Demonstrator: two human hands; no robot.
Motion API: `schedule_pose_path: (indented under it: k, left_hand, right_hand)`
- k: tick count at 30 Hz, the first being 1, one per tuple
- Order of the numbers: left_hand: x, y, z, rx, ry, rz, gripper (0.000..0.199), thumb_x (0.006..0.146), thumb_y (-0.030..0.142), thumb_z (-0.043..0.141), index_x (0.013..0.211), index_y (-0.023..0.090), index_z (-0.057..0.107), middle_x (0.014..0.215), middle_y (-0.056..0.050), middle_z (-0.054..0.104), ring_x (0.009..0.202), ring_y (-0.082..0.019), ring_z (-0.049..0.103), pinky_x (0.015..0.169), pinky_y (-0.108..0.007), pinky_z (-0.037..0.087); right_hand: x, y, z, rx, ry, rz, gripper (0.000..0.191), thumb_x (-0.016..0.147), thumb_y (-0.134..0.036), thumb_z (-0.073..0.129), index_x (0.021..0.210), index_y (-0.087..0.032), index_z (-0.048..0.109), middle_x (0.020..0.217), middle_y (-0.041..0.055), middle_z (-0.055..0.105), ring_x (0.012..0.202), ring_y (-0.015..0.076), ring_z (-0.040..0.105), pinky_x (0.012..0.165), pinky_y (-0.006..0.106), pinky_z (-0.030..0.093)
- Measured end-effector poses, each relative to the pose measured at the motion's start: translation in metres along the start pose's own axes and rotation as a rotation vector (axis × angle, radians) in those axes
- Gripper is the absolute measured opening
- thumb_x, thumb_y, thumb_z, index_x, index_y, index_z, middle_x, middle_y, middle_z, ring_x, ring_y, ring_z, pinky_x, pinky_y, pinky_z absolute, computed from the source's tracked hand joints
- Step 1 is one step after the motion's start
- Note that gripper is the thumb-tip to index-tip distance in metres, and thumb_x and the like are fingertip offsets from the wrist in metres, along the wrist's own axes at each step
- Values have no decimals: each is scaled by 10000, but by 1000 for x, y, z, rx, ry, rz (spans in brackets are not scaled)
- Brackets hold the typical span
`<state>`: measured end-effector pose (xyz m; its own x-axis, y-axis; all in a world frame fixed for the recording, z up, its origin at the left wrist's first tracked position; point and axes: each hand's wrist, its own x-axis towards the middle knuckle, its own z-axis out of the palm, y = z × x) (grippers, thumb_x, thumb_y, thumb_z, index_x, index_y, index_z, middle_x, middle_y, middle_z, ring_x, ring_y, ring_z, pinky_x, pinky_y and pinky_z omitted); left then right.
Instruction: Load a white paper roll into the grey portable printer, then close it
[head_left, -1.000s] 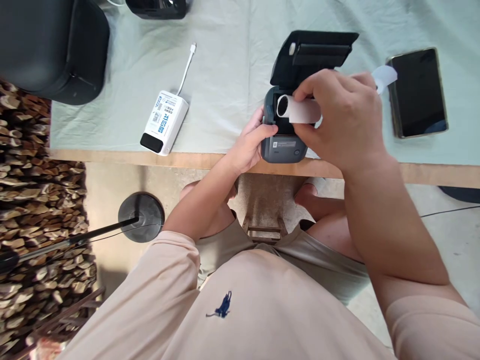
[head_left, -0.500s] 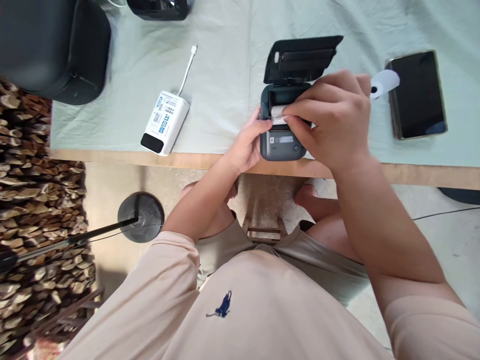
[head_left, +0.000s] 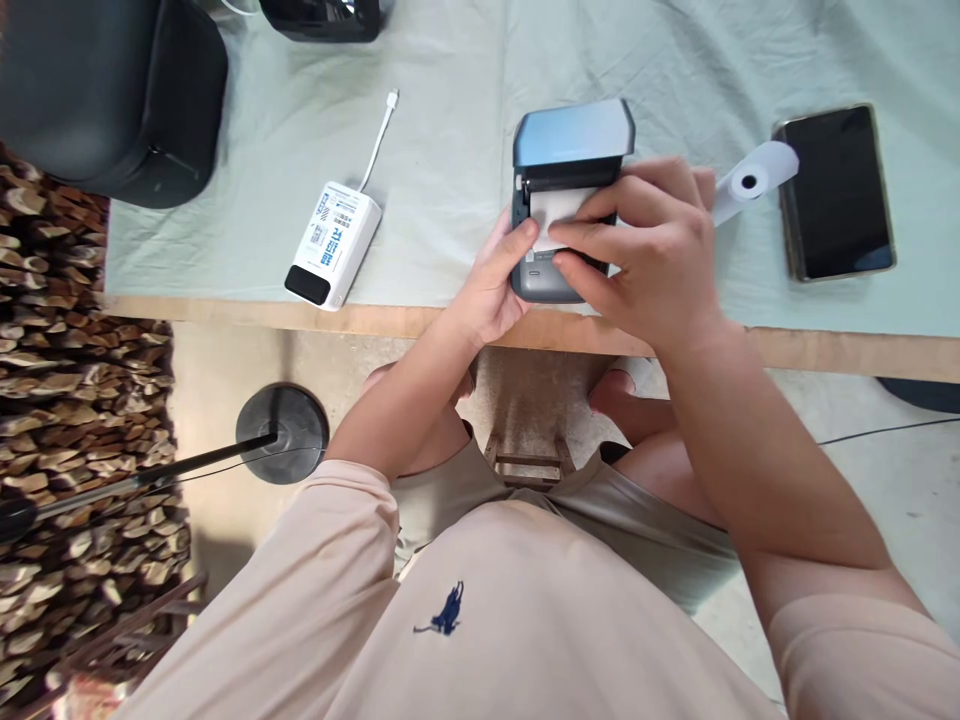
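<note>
A small grey-black label printer (head_left: 549, 288) rests near the table's front edge, its hinged lid (head_left: 574, 132) raised at the back. White paper (head_left: 553, 206) shows in the opened compartment. My left hand (head_left: 499, 285) is wrapped round the printer's left side, the thumb lying at the paper's left edge. With thumb and fingertips, my right hand (head_left: 656, 250) pinches the paper from the right and covers part of the compartment. To the right of that hand lies a loose white paper roll (head_left: 766, 166), partly hidden by it.
A black phone (head_left: 838, 195) lies at the right by the roll. Left of the printer is a white power bank (head_left: 334, 245) with a short cable. A black case (head_left: 172, 110) and a black device (head_left: 322, 15) stand at the back left. The table's wooden edge (head_left: 360, 318) runs in front.
The printer's lid has swung forward from wide open to partly raised, its outer face now showing. More flat white paper is visible under my fingers, and more of the loose roll shows.
</note>
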<state>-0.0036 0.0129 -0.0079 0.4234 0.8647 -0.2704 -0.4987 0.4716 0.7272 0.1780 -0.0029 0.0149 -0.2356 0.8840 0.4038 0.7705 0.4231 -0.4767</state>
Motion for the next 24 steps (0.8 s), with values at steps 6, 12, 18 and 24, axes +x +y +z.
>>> schedule_pose_path:
  k: [6, 12, 18, 24]
  left_hand:
    - [0, -3, -1, 85, 8, 34, 323, 935, 381, 870, 1180, 302, 675, 1042, 19, 812, 1103, -247, 829, 854, -324, 672]
    - [2, -2, -4, 144, 1, 17, 631, 724, 294, 941, 1276, 286, 635, 1022, 47, 744, 989, -183, 807, 856, -290, 642]
    - [6, -4, -13, 274, -37, -5, 1063, 608, 274, 925, 1581, 309, 499, 1418, -55, 720, 1499, -362, 685, 1217, -492, 598]
    - [8, -4, -17, 348, -80, -4, 1222, 555, 270, 929, 1667, 277, 423, 1528, -113, 659, 1572, -445, 617, 1241, -553, 587]
  right_hand:
    - [-3, -3, -1, 47, 146, -113, 267, 1113, -431, 586, 1144, -355, 839, 1166, 50, 848, 1231, 353, 714, 1073, 575, 468]
    - [0, 1, -8, 131, 174, -84, 332, 1094, -431, 575, 1386, -445, 733, 1399, 44, 778, 1288, 383, 724, 1139, 610, 525]
    - [11, 19, -15, 118, 298, -259, 452, 1139, -438, 532, 1587, -398, 577, 1450, 44, 730, 1287, 319, 747, 1014, 501, 629]
    - [11, 23, -27, 208, 339, -22, 686, 1115, -723, 500, 1693, -354, 485, 1627, 90, 528, 1531, 346, 524, 1187, 530, 546]
